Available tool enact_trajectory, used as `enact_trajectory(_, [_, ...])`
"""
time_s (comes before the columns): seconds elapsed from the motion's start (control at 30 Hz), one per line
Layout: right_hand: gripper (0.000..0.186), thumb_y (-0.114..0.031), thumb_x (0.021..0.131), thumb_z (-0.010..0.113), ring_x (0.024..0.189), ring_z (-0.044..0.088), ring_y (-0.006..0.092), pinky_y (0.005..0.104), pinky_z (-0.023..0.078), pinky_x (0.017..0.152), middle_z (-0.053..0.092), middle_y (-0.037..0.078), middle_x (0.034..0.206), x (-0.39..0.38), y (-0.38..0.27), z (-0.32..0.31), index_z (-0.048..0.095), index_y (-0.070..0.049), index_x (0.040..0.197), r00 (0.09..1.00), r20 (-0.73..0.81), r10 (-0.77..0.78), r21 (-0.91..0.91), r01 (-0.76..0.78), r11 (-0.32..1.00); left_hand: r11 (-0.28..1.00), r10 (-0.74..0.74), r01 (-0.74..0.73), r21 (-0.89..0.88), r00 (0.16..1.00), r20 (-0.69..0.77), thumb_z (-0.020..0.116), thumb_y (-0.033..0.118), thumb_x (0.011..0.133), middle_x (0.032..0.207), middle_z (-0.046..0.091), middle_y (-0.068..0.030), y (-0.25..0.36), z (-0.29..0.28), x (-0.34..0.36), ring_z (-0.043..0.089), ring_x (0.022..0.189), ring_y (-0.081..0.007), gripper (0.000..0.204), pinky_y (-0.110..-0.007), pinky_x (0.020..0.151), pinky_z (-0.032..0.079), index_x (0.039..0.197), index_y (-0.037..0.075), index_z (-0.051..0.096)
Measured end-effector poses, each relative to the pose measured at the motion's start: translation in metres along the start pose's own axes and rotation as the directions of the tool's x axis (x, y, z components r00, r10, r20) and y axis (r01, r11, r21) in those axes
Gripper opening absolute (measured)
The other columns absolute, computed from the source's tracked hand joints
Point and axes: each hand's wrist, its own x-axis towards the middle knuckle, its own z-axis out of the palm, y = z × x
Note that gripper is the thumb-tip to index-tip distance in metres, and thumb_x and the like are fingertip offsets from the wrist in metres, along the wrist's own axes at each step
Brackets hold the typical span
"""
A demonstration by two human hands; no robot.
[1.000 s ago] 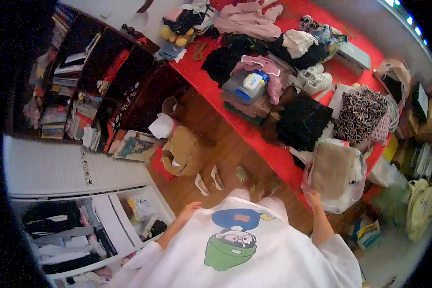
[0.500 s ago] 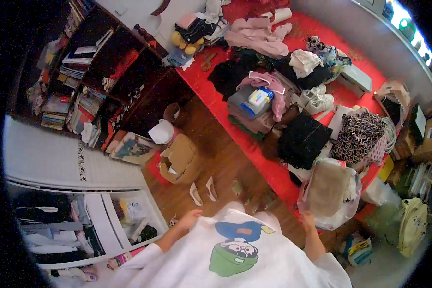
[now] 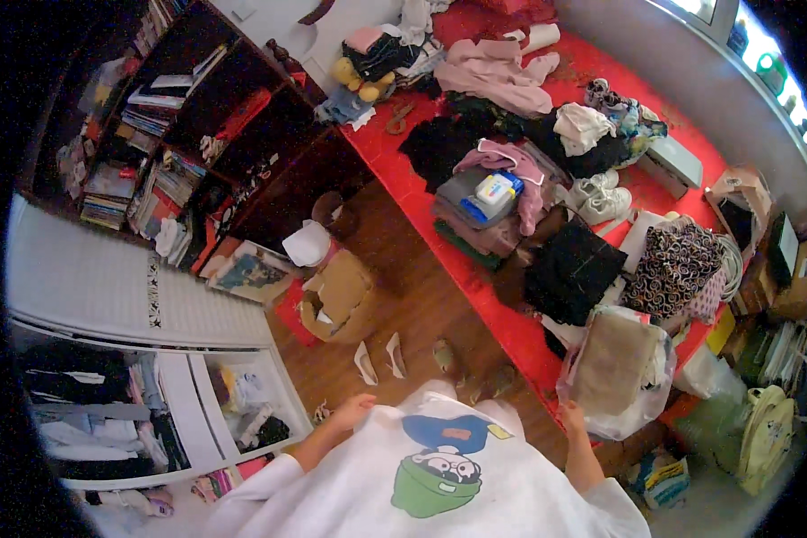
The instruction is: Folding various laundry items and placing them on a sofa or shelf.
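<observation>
My left hand hangs in front of my white shirt over the wooden floor, its fingers loosely bent and nothing seen in them. At the red-covered bed's near edge is my right hand, fingers loosely bent, overlapping the lower left corner of a clear plastic bag. Whether it touches the bag cannot be told. A folded brown cloth lies in that bag. Beyond it are folded black clothing and a dark patterned garment. A blue and white packet rests on a folded clothes pile.
White high heels and green slippers lie on the floor. A cardboard box stands beyond them. Dark bookshelves and an open clothes drawer line the left. A round cream case stands at right.
The view has shifted slightly, so the bed and its contents appear a little lower. The slippers show more clearly. Both hands stay almost in place.
</observation>
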Motion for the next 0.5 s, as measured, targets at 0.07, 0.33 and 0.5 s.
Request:
enact_trajectory(0.07, [0.027,-0.016,0.079,0.056,0.066,0.052,0.0167,0.0324,0.044,0.053,0.053,0.006,0.082,0.012,0.018,-0.008,0.048,-0.004,0.102,0.995,0.098,0.022,0.061,-0.028,0.998,0.999,0.040,-0.040,0.024,0.999,-0.006,0.052,0.011,0.080,0.100,0.055,-0.0127,0.018,0.008,-0.014,0.053,0.089,-0.0187,0.035,-0.028,0.077,0.043,0.112,0.000,0.045])
enact_trajectory(0.33, [0.020,-0.010,0.076,0.054,0.062,0.054,0.0141,0.0253,0.046,0.053,0.056,0.006,0.074,0.004,0.005,0.003,0.054,0.001,0.092,0.995,0.077,-0.065,0.017,0.064,0.998,0.947,0.259,-0.268,0.175,0.963,0.075,0.051,0.008,0.080,0.101,0.054,-0.0132,0.028,0.007,-0.028,0.053,0.089,-0.0192,0.033,-0.028,0.078,0.042,0.111,0.000,0.046])
enact_trajectory(0.5, [0.023,-0.011,0.076,0.055,0.062,0.054,0.0140,0.0260,0.047,0.053,0.057,0.007,0.076,0.004,-0.010,0.012,0.054,0.001,0.096,0.995,0.054,-0.087,-0.171,0.095,0.981,0.970,0.200,-0.199,0.143,0.980,0.004,0.049,0.008,0.081,0.100,0.055,-0.0120,0.027,0.008,-0.024,0.053,0.088,-0.0183,0.030,-0.028,0.076,0.042,0.110,-0.001,0.047])
